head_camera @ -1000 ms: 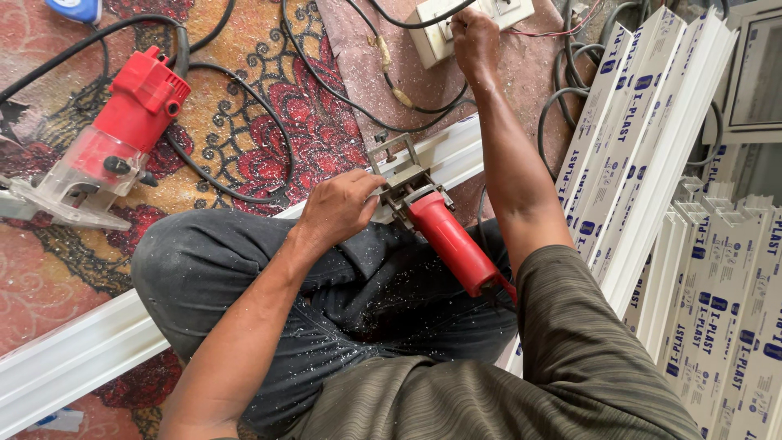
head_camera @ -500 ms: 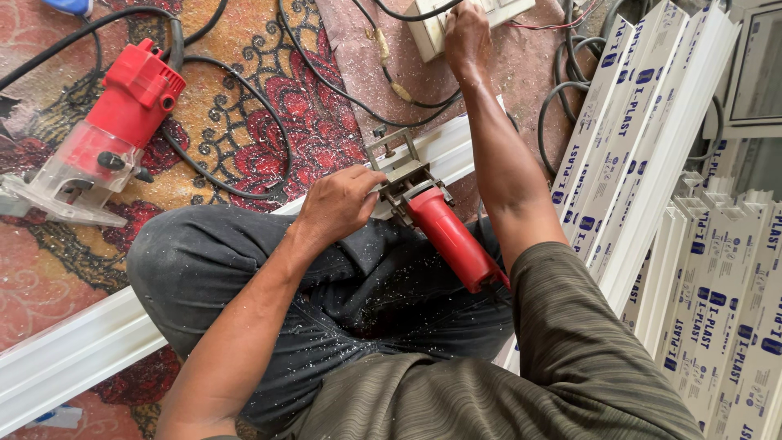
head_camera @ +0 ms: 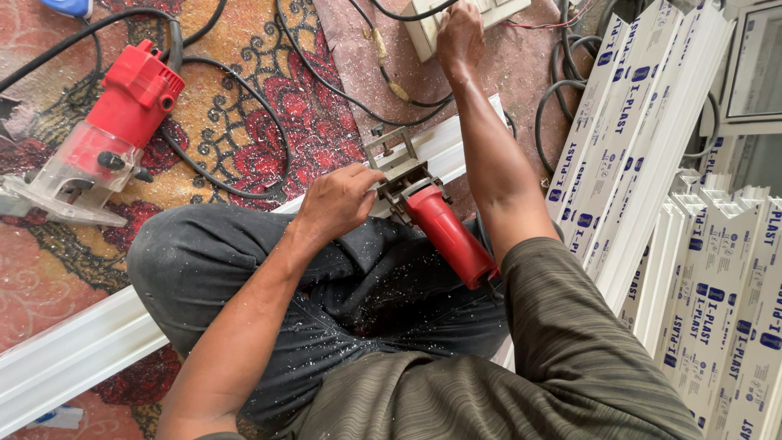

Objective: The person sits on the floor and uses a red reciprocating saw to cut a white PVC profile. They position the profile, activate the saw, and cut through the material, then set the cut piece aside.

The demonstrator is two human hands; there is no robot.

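Gripping red power tool (head_camera: 444, 232), left hand (head_camera: 338, 200)

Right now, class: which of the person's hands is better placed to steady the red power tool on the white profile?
Left. The left hand already rests against the red power tool on the white profile; the right hand is stretched away to the socket board.

right hand (head_camera: 459, 33) slid a bit further over the white socket board (head_camera: 468, 18) at far edge, now covering more of it; view shifted slightly, board nearer the top edge
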